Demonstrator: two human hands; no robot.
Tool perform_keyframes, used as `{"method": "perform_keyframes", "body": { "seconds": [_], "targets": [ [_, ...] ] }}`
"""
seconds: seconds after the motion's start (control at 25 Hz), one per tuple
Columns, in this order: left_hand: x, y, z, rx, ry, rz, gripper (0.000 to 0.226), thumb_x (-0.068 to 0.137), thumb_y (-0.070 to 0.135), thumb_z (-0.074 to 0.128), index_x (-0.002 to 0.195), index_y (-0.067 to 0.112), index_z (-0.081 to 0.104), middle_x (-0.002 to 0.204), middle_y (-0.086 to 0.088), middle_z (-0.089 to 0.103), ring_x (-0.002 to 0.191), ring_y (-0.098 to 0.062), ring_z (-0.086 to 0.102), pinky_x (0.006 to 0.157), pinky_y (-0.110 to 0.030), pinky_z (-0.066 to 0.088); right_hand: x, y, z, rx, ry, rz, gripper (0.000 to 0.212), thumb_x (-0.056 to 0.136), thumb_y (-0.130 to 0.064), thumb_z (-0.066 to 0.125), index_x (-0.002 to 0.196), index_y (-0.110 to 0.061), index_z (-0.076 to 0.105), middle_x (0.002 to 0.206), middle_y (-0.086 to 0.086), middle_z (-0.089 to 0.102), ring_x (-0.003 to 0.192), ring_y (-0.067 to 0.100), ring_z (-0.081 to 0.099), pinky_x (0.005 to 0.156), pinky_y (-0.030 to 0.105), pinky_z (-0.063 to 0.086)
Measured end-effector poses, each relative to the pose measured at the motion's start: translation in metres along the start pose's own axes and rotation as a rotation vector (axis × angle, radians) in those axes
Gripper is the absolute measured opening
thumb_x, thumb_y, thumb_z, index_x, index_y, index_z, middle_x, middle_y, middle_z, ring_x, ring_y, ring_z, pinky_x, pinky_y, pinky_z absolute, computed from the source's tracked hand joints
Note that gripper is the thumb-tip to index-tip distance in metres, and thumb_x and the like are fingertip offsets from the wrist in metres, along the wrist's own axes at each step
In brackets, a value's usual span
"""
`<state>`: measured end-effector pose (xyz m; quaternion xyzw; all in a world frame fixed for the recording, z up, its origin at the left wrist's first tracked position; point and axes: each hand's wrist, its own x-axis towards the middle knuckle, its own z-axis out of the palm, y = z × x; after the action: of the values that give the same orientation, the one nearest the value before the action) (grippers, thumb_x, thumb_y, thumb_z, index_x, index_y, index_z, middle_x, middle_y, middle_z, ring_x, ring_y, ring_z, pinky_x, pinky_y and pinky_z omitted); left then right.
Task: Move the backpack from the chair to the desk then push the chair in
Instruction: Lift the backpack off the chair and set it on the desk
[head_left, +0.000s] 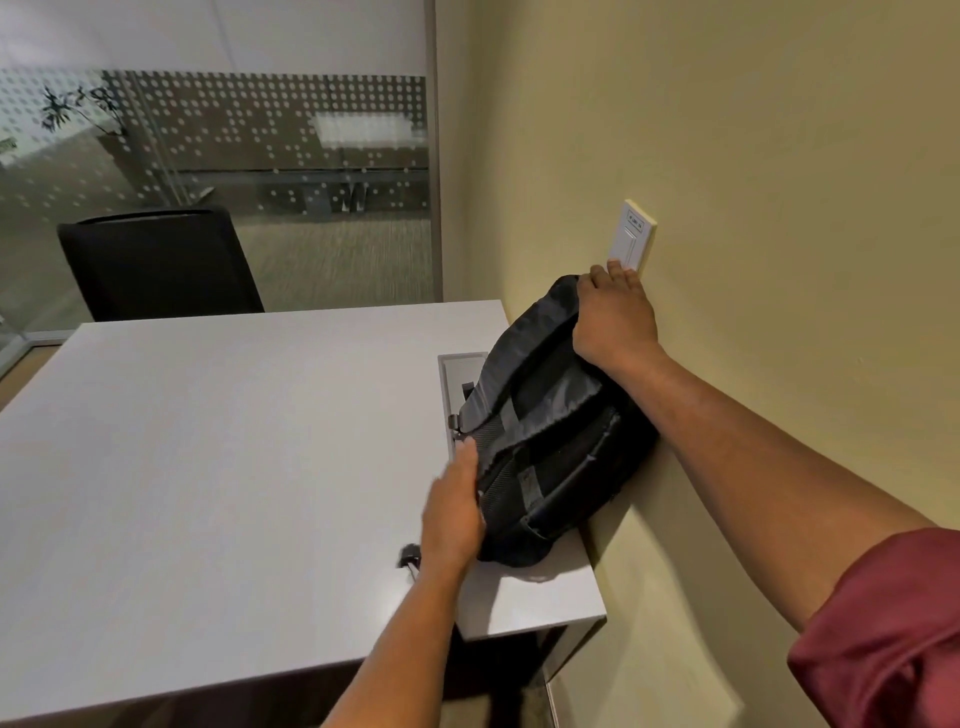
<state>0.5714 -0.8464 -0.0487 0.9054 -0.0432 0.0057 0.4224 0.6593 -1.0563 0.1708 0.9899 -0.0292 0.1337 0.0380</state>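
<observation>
A black and grey backpack (545, 431) lies on the right side of the pale grey desk (218, 467), leaning against the yellow wall. My right hand (613, 317) grips the top of the backpack near the wall. My left hand (454, 506) rests flat against the bag's lower front side, fingers extended. A small black strap buckle (409, 556) of the bag lies on the desk by my left wrist. A black chair (156, 265) stands at the far side of the desk. The chair from which the backpack came is not in view.
A recessed cable tray (457, 374) in the desk is partly covered by the bag. A white wall switch plate (631, 236) sits just above my right hand. A dotted glass partition (234, 156) closes the far side of the room.
</observation>
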Motion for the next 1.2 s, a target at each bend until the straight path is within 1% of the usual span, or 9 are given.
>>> {"method": "perform_keyframes", "body": {
  "seconds": [0.08,0.16,0.24,0.32,0.4,0.52,0.6,0.84,1.2],
  "targets": [
    [-0.024,-0.001,0.026,0.001,-0.304,0.030,0.068,0.100,0.021,0.042,0.160,0.025,0.010,0.164,-0.004,0.027,0.147,-0.022,0.033,0.117,-0.040,0.031,-0.001,0.000,0.002,-0.010,0.000,-0.004,0.060,0.090,-0.010,0.049,0.146,0.003,0.036,0.155,0.021,0.034,0.149,0.038,0.021,0.124,0.047,0.009],
    [-0.029,-0.006,0.036,0.040,-0.401,0.040,0.083,0.095,0.009,0.047,0.160,0.017,-0.005,0.168,-0.005,0.005,0.153,-0.022,0.015,0.123,-0.040,0.019,-0.001,0.001,0.004,-0.024,-0.004,-0.013,0.061,0.090,-0.011,0.049,0.148,0.002,0.034,0.156,0.020,0.032,0.149,0.038,0.020,0.124,0.046,0.008],
    [-0.022,-0.006,0.031,0.040,-0.426,0.016,0.088,0.092,0.007,0.049,0.159,0.013,-0.007,0.169,-0.008,0.000,0.154,-0.025,0.012,0.124,-0.042,0.016,-0.001,0.002,0.004,-0.036,-0.005,-0.022,0.061,0.091,-0.012,0.049,0.149,0.001,0.033,0.157,0.020,0.031,0.149,0.038,0.020,0.124,0.046,0.008],
    [-0.022,-0.004,0.021,0.049,-0.377,0.007,0.082,0.096,0.012,0.047,0.159,0.010,-0.005,0.168,-0.010,0.000,0.154,-0.027,0.011,0.124,-0.041,0.014,-0.003,0.001,0.001,-0.038,-0.006,-0.017,0.061,0.092,-0.013,0.049,0.149,0.001,0.033,0.157,0.020,0.031,0.149,0.038,0.019,0.124,0.047,0.009],
    [-0.027,-0.003,0.014,0.037,-0.311,0.003,0.074,0.103,0.026,0.042,0.159,0.012,-0.003,0.168,-0.009,0.001,0.155,-0.025,0.009,0.125,-0.040,0.014,-0.007,-0.003,0.000,-0.044,-0.004,0.001,0.061,0.092,-0.015,0.049,0.149,0.000,0.033,0.156,0.020,0.032,0.150,0.038,0.018,0.123,0.049,0.009],
    [-0.035,0.001,0.004,0.022,-0.257,0.040,0.073,0.104,0.038,0.040,0.160,0.015,-0.001,0.169,-0.004,0.003,0.155,-0.022,0.009,0.124,-0.042,0.018,-0.020,-0.012,0.000,-0.039,0.022,0.018,0.057,0.093,-0.017,0.050,0.147,-0.001,0.037,0.156,0.019,0.034,0.150,0.038,0.016,0.123,0.052,0.009],
    [-0.039,0.004,-0.004,0.000,-0.207,0.057,0.072,0.104,0.040,0.040,0.160,0.018,0.001,0.169,-0.002,0.007,0.154,-0.020,0.012,0.124,-0.042,0.021,-0.031,-0.020,0.000,-0.017,0.042,0.012,0.057,0.094,-0.019,0.051,0.147,-0.002,0.037,0.157,0.018,0.033,0.150,0.037,0.016,0.122,0.052,0.010],
    [-0.076,0.013,-0.035,-0.011,-0.106,0.065,0.072,0.103,0.044,0.039,0.160,0.022,0.002,0.168,0.004,0.006,0.154,-0.013,0.011,0.118,-0.026,0.013,-0.085,-0.048,0.006,0.054,0.063,-0.039,0.064,0.096,-0.029,0.053,0.151,-0.006,0.031,0.160,0.016,0.029,0.151,0.036,0.016,0.123,0.051,0.012],
    [-0.187,0.004,-0.103,0.070,-0.058,0.034,0.069,0.105,0.045,0.035,0.160,0.022,0.001,0.169,0.004,0.001,0.154,-0.013,0.007,0.117,-0.026,0.009,-0.225,-0.090,-0.010,0.282,0.055,0.016,0.064,0.095,-0.030,0.059,0.149,-0.007,0.035,0.158,0.014,0.035,0.148,0.035,0.024,0.122,0.050,0.021]
  ]
}}
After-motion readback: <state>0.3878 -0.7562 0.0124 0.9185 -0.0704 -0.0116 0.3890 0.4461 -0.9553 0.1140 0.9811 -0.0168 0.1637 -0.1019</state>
